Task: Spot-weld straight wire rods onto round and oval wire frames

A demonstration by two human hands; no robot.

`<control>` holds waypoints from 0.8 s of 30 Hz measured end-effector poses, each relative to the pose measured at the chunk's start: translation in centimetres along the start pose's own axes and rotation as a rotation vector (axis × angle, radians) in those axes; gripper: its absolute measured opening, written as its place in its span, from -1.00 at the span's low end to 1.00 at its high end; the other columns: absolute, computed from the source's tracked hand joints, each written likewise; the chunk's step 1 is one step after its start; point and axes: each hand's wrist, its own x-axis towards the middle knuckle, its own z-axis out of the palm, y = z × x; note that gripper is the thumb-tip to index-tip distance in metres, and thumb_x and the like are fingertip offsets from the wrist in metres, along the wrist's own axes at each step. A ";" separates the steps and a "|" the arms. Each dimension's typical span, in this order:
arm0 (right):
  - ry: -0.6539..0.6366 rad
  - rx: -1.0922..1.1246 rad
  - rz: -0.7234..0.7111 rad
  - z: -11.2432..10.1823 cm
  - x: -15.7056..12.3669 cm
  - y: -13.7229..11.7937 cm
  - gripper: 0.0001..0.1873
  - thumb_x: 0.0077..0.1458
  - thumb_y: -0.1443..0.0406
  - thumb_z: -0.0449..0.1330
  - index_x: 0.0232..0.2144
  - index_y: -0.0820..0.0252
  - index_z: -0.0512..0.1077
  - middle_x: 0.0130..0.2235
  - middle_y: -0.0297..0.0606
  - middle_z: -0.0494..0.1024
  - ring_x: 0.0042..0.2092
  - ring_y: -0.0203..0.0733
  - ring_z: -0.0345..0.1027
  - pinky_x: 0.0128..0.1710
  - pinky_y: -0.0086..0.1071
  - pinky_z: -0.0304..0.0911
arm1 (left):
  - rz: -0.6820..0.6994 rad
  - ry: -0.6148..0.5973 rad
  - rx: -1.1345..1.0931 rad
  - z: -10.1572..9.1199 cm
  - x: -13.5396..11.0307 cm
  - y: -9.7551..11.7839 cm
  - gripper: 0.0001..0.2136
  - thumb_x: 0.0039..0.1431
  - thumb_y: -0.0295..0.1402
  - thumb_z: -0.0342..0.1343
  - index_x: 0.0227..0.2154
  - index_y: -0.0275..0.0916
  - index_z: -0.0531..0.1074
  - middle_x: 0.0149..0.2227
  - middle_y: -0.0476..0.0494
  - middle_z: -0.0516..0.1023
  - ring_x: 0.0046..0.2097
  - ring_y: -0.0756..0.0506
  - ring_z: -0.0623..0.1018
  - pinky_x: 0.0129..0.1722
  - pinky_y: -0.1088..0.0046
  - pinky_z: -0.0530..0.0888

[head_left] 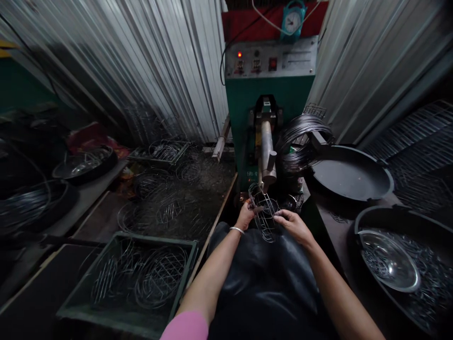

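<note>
Between my two hands is a round wire rack point(264, 226), tilted under the electrode tip of a spot welding machine point(268, 174). My left hand point(245, 215) grips its left side, with the thumb and fingers closed on the wires. At the right edge, my right hand point(290, 224) pinches the rack with thumb and forefinger. Whether a small separate wire piece is also in that pinch is too small to tell. The rack's upper part is right at the welder's tip; contact cannot be made out. A dark apron point(262, 288) covers the lap below.
On the left stands a green crate point(122, 236) holding several wire racks. Right of the welder are a wire coil point(304, 137), a shallow round pan point(348, 172), and a larger pan point(361, 219) with small metal parts and a steel bowl point(410, 283). A clock point(293, 21) hangs above.
</note>
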 end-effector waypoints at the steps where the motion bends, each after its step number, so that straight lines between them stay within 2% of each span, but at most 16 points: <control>1: 0.009 0.011 -0.008 0.1 0.1 -0.3 -0.67 -0.10 0.05 0.21 -0.41 0.21 0.44 -0.46 -0.31 0.46 -0.41 -0.26 0.29 -0.39 -0.40 0.21 | -0.016 0.000 0.001 0.1 -0.1 0.2 -0.30 -0.36 -0.19 0.39 -0.07 -0.20 0.29 -0.37 0.01 0.38 -0.34 0.01 0.42 -0.44 0.54 0.37; 7: 0.055 -0.003 -0.079 0.0 2.0 -1.5 -0.67 -0.10 0.07 0.19 -0.40 0.21 0.47 -0.39 -0.28 0.51 -0.34 -0.22 0.33 -0.31 -0.38 0.23 | -0.091 0.001 0.017 0.3 0.2 1.1 -0.44 -0.28 -0.14 0.33 -0.16 -0.18 0.32 -0.37 0.00 0.38 -0.43 0.05 0.37 -0.50 0.56 0.37; 15: 0.092 -0.017 -0.107 0.4 4.3 -2.1 -0.70 -0.15 0.10 0.20 -0.44 0.23 0.48 -0.43 -0.29 0.50 -0.35 -0.23 0.33 -0.29 -0.38 0.22 | -0.139 0.038 0.005 0.3 1.4 0.8 -0.52 -0.22 -0.17 0.28 -0.19 -0.19 0.32 -0.40 -0.02 0.38 -0.43 0.05 0.35 -0.46 0.49 0.41; 20: 0.097 -0.009 -0.045 -0.1 3.1 -1.1 -0.65 -0.15 0.08 0.21 -0.36 0.20 0.48 -0.38 -0.29 0.52 -0.34 -0.21 0.35 -0.32 -0.37 0.23 | -0.093 -0.029 -0.023 -0.3 1.1 0.4 -0.47 -0.25 -0.15 0.30 -0.14 -0.15 0.33 -0.25 -0.08 0.44 -0.31 0.00 0.42 -0.39 0.47 0.42; 24: -0.007 -0.007 -0.007 -0.6 1.2 0.2 -0.67 -0.13 0.06 0.20 -0.43 0.21 0.45 -0.46 -0.32 0.47 -0.40 -0.25 0.30 -0.36 -0.39 0.21 | -0.070 -0.085 -0.041 -0.9 0.6 -0.4 -0.43 -0.26 -0.17 0.32 -0.11 -0.16 0.33 -0.16 -0.14 0.43 -0.24 -0.04 0.42 -0.39 0.45 0.45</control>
